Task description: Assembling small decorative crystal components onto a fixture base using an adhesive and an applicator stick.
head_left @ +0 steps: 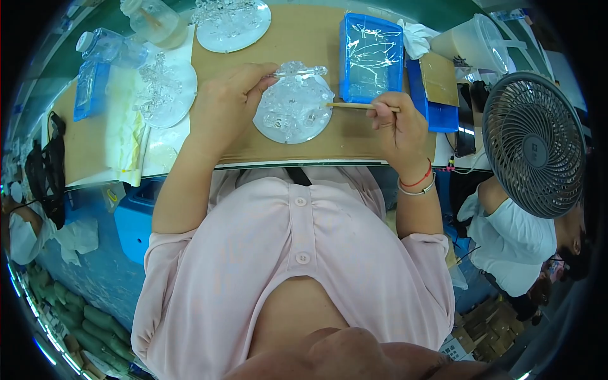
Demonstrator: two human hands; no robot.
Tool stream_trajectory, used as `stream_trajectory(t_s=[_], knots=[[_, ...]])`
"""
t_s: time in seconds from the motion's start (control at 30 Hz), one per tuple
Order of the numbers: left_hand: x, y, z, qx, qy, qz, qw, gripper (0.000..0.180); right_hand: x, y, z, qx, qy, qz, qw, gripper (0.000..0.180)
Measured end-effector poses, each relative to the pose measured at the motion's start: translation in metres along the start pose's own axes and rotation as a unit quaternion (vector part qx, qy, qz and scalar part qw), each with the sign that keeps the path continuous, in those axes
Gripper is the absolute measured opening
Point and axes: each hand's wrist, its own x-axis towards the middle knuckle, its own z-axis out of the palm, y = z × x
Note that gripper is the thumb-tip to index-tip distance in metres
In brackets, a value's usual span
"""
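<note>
In front of me on the brown board lies a round white disc carrying several clear, shiny plastic-looking pieces. My left hand pinches a clear piece at the disc's far edge, with thumb and forefinger closed on it. My right hand grips a thin wooden stick between thumb and fingers. The stick points left, and its tip reaches the disc's right edge. Whether the tip touches a clear piece I cannot tell.
A blue tray with thin clear strands stands behind the stick. Similar discs lie at the back and left. Bottles stand far left, a lidded plastic tub far right. A black fan is at right, near another person.
</note>
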Motion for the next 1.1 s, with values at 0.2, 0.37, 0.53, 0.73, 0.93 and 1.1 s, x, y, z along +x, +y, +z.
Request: stream_trajectory(t_s=[0.2,0.37,0.53,0.73,0.93,1.1], knots=[[-0.004,0.002,0.000,-0.019,0.030,-0.023,0.999,0.011,-0.018,0.004,0.014,0.038,0.066,-0.033,0.997,0.007],[-0.007,0.003,0.001,-0.006,0.043,-0.035,0.998,0.012,-0.040,-0.006,0.011,0.086,0.045,-0.040,0.994,0.002],[-0.009,0.002,0.004,0.008,0.055,-0.043,0.998,0.012,-0.035,0.005,0.020,0.027,0.087,-0.039,0.995,0.003],[-0.021,0.001,0.004,0.003,0.096,-0.059,0.994,0.013,-0.048,-0.012,0.020,0.080,0.082,-0.090,0.989,0.005],[-0.021,0.008,0.003,0.041,0.095,-0.090,0.991,0.018,-0.039,0.006,0.029,0.055,0.119,-0.075,0.989,0.005],[-0.014,0.011,-0.012,0.082,0.005,-0.056,0.995,0.028,-0.040,-0.005,0.019,0.070,0.081,-0.093,0.990,0.005]])
